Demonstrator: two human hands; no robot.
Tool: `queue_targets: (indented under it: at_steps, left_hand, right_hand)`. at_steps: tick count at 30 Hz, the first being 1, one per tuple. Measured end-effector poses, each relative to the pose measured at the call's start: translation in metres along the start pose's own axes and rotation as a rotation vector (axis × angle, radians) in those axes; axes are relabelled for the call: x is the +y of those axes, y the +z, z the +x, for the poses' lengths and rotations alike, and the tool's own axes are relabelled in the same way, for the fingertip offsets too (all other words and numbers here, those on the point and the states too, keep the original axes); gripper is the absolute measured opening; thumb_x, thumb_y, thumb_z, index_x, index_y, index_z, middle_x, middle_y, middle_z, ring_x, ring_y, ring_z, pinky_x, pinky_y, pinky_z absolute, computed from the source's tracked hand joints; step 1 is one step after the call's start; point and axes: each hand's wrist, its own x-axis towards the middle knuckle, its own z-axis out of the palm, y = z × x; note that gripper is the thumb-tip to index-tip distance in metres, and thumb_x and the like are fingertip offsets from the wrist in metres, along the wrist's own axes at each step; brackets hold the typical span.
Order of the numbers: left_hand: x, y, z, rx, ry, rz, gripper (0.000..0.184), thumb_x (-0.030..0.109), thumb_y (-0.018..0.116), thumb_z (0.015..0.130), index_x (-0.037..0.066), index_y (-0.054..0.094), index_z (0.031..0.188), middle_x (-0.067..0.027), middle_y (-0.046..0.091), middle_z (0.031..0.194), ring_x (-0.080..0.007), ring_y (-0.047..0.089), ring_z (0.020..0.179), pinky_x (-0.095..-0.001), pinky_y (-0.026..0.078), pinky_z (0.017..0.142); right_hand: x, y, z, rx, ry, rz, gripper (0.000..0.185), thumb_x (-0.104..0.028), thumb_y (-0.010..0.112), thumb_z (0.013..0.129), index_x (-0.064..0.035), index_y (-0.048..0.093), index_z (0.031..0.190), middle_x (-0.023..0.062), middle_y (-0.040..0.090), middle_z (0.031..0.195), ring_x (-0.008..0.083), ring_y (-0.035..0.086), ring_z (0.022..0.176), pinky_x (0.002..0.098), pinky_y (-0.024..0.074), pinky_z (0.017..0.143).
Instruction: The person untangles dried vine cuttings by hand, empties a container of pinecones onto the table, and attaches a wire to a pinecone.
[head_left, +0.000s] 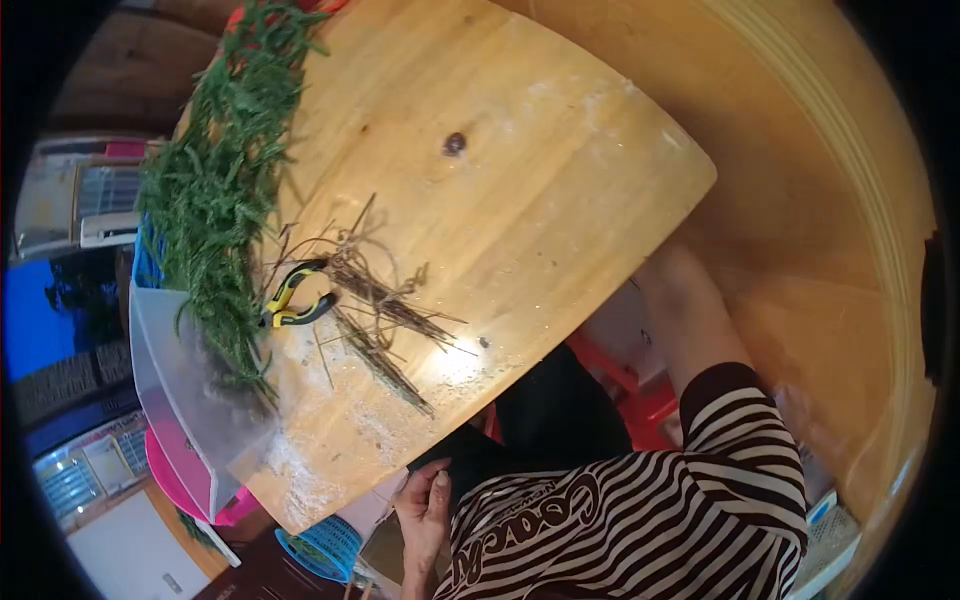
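Observation:
My left hand (425, 510) is below the near table edge, its fingers curled in with the thumb against them. A thin strand seems to show beside the fingers; what they hold is too small to make out. My right forearm (690, 310) reaches to the table's right edge, and the hand there is hidden. On the wooden table (520, 210) lies a yellow-and-black hand tool (300, 295) with curved handles. Thin brown stems (385, 300) lie beside it in loose bundles. A long heap of green needle-leaved sprigs (225, 170) covers the left edge.
A translucent plastic panel (180, 370) stands at the table's left side, above a pink basin (165, 480). A blue basket (325, 550) sits below the near left corner. White dust and crumbs lie near the front edge. Red stool parts (650, 400) show beneath.

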Motion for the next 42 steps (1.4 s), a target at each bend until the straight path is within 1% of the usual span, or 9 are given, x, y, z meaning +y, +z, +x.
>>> queue_targets:
  at_steps: [13,17,20,23,25,27,30,34,42]
  left_hand:
    - [0.024,-0.039,-0.016,-0.071,0.28,0.035,0.033,0.022,0.061,0.087,0.002,0.06,0.113,-0.0022,0.05,0.071,-0.0096,0.045,0.064,-0.0237,0.037,0.061]
    - [0.058,-0.113,-0.018,0.525,1.051,0.408,0.034,0.022,0.06,0.081,-0.004,0.062,0.102,-0.0142,0.056,0.081,-0.0216,0.051,0.072,-0.0335,0.041,0.064]
    - [0.078,-0.18,-0.013,0.8,0.908,0.106,0.038,0.027,0.049,0.093,-0.004,0.06,0.112,-0.0125,0.058,0.102,-0.0209,0.053,0.086,-0.0316,0.042,0.077]
    - [0.09,-0.23,0.029,0.752,0.884,0.103,0.045,0.031,0.051,0.094,-0.002,0.054,0.124,-0.0162,0.056,0.122,-0.0263,0.053,0.11,-0.0326,0.039,0.095]
    - [0.062,-0.282,0.067,0.898,0.824,0.926,0.053,0.035,0.051,0.094,0.001,0.047,0.133,-0.0192,0.048,0.136,-0.0319,0.041,0.129,-0.0355,0.03,0.108]
    - [0.026,-0.36,0.091,1.009,0.666,1.173,0.057,0.039,0.052,0.093,0.001,0.043,0.135,-0.0221,0.043,0.139,-0.0366,0.038,0.131,-0.0391,0.03,0.108]
    - [-0.046,-0.471,0.112,1.033,0.251,1.069,0.064,0.047,0.053,0.091,-0.004,0.048,0.129,-0.0236,0.051,0.129,-0.0348,0.047,0.122,-0.0389,0.034,0.104]
    - [-0.044,-0.464,0.085,0.241,-0.031,-0.167,0.05,0.047,0.055,0.091,0.0,0.064,0.108,-0.0031,0.062,0.088,-0.0131,0.057,0.082,-0.0299,0.046,0.07]
    - [-0.073,-0.492,0.142,0.268,0.164,-0.191,0.024,0.02,0.056,0.082,0.0,0.066,0.089,-0.0018,0.063,0.077,-0.0127,0.058,0.062,-0.0296,0.047,0.056]
  right_hand:
    - [0.029,-0.121,-0.206,-0.307,-0.052,0.389,0.028,-0.017,0.049,0.093,0.0034,0.061,0.107,0.0146,0.065,0.092,0.0205,0.062,0.082,0.0316,0.0471,0.072]
    - [0.028,-0.163,-0.261,-0.44,0.135,0.44,0.021,-0.01,0.049,0.093,0.0074,0.06,0.099,0.0089,0.06,0.075,0.0128,0.056,0.066,0.0271,0.046,0.059]
    - [0.015,-0.164,-0.281,-0.439,0.107,0.496,0.018,-0.005,0.049,0.091,0.0083,0.06,0.096,0.0088,0.059,0.071,0.0135,0.056,0.063,0.0285,0.0462,0.057]
    - [0.013,-0.176,-0.288,-0.462,-0.029,0.365,0.017,-0.007,0.049,0.093,0.0041,0.062,0.093,0.006,0.061,0.078,0.0119,0.059,0.068,0.0257,0.0486,0.06]
    - [-0.011,-0.185,-0.286,-0.534,-0.252,0.251,0.013,-0.005,0.052,0.091,0.0029,0.062,0.096,0.009,0.062,0.078,0.0141,0.061,0.067,0.0275,0.0492,0.061]
    - [-0.023,-0.198,-0.286,-0.45,-0.389,0.164,0.012,-0.004,0.054,0.09,0.0024,0.061,0.096,0.0104,0.063,0.077,0.0155,0.062,0.068,0.0282,0.0493,0.061]
    - [-0.058,-0.235,-0.29,-0.395,-0.561,0.063,0.011,-0.005,0.055,0.09,0.002,0.061,0.096,0.0126,0.063,0.075,0.0175,0.063,0.067,0.0288,0.0493,0.061]
    - [-0.143,-0.275,-0.305,-0.521,-0.621,0.219,0.012,-0.008,0.055,0.091,0.002,0.061,0.093,0.0134,0.063,0.073,0.0185,0.064,0.064,0.029,0.0491,0.059]
    - [-0.293,-0.282,-0.253,-0.764,-0.673,0.517,0.02,-0.015,0.052,0.096,0.0028,0.061,0.098,0.0051,0.064,0.081,0.0076,0.058,0.066,0.0223,0.0468,0.059]
